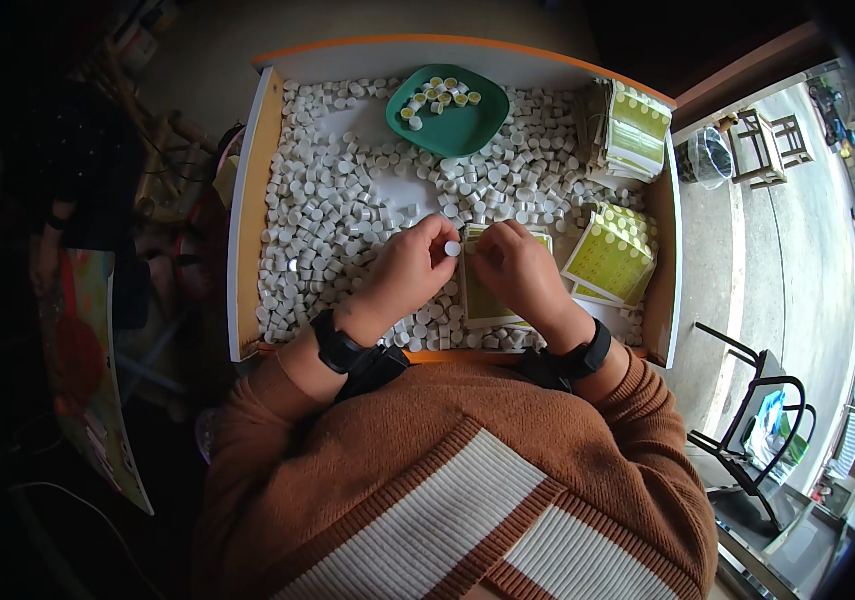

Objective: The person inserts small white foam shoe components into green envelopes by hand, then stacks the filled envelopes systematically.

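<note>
Between thumb and fingers of my left hand [409,272] is a small round white cap [452,249], its flat face turned up. My right hand [522,272] is closed in a pinch just to the right of it; whatever its fingertips hold is hidden. Beneath the right hand lies a stack of green sheets with pale borders [487,306], partly covered by the hand. Loose white caps [322,215] surround both hands. Toward the back, a green plate [490,125] carries several white caps with yellow tops [435,96].
A shallow box with white walls and an orange edge [467,46] encloses the caps. More green dotted sheets [609,258] lie at its right, with a plastic-wrapped stack [637,125] behind. Outside are a black chair [755,425] at right and another person's arm [50,250] at left.
</note>
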A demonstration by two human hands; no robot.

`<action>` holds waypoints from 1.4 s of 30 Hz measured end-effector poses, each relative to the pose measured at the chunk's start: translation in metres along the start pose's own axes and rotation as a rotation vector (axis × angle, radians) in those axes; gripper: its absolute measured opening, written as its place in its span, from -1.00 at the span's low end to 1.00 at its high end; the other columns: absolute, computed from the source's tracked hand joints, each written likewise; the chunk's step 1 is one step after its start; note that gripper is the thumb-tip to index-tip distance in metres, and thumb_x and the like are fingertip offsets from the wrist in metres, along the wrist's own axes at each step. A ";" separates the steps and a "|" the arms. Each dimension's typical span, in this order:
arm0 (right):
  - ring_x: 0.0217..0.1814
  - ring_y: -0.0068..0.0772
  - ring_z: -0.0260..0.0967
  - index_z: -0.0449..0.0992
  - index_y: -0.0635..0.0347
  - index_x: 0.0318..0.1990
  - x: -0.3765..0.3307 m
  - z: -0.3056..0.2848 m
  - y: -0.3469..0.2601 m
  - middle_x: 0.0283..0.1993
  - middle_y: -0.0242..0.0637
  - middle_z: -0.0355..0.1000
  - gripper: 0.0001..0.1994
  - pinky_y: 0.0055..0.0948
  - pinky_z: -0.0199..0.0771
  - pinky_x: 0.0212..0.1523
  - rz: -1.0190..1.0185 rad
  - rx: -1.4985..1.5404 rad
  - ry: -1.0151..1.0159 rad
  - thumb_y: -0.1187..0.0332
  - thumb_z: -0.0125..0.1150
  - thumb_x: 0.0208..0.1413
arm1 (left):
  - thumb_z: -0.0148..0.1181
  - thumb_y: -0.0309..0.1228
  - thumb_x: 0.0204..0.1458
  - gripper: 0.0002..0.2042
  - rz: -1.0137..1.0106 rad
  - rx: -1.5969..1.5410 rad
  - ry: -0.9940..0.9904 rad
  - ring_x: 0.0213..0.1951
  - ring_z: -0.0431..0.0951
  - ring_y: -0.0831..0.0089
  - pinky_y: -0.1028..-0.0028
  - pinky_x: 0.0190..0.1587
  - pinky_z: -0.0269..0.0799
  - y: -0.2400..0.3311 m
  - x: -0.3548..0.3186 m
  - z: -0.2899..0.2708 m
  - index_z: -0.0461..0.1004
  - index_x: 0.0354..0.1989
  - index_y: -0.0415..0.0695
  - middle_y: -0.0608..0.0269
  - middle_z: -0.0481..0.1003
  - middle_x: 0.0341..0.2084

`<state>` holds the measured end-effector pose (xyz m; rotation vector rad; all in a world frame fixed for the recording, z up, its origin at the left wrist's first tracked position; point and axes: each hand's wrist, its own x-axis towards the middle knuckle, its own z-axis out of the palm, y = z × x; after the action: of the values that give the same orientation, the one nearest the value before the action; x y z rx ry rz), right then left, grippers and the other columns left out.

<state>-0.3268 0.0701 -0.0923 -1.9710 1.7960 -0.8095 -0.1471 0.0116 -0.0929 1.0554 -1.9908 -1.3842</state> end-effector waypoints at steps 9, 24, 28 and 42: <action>-0.49 -0.75 0.11 0.45 0.27 -0.10 0.000 -0.031 -0.009 -0.38 -0.52 0.32 -0.81 -0.74 0.10 -0.49 0.536 1.342 -0.317 0.40 0.08 0.19 | 0.21 -0.61 -0.06 -0.77 0.098 0.069 0.077 -0.41 0.51 0.54 0.54 -0.31 0.44 0.016 -0.003 -0.001 0.37 -0.21 -0.21 0.25 0.50 -0.43; -0.54 -0.77 0.04 0.47 0.26 -0.05 0.002 -0.026 -0.010 -0.47 -0.55 0.25 -0.78 -0.74 0.02 -0.53 0.604 1.412 -0.371 0.42 0.04 0.19 | 0.20 -0.62 -0.07 -0.72 0.202 0.112 0.147 -0.39 0.56 0.42 0.49 -0.29 0.47 0.025 -0.005 0.000 0.38 -0.14 -0.20 0.23 0.51 -0.45; -0.49 -0.76 0.11 0.45 0.27 -0.05 0.002 -0.025 -0.009 -0.45 -0.55 0.26 -0.79 -0.73 0.12 -0.50 0.565 1.356 -0.374 0.42 0.05 0.20 | 0.19 -0.59 -0.10 -0.72 0.250 0.026 0.224 -0.49 0.54 0.34 0.43 -0.40 0.46 0.023 -0.005 0.001 0.39 -0.16 -0.16 0.19 0.48 -0.51; -0.45 -0.34 0.34 0.42 0.24 -0.17 -0.015 -0.012 0.011 -0.33 -0.22 0.31 -0.74 -0.43 0.40 -0.39 0.032 0.162 0.046 0.51 0.25 -0.07 | 0.25 -0.52 -0.14 -0.82 0.295 0.332 0.355 -0.38 0.51 0.25 0.36 -0.33 0.45 0.023 0.061 -0.050 0.48 -0.31 -0.17 0.14 0.49 -0.43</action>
<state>-0.3437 0.0849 -0.0922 -1.8307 1.7246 -0.9648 -0.1527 -0.0614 -0.0554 1.0090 -2.0396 -0.6760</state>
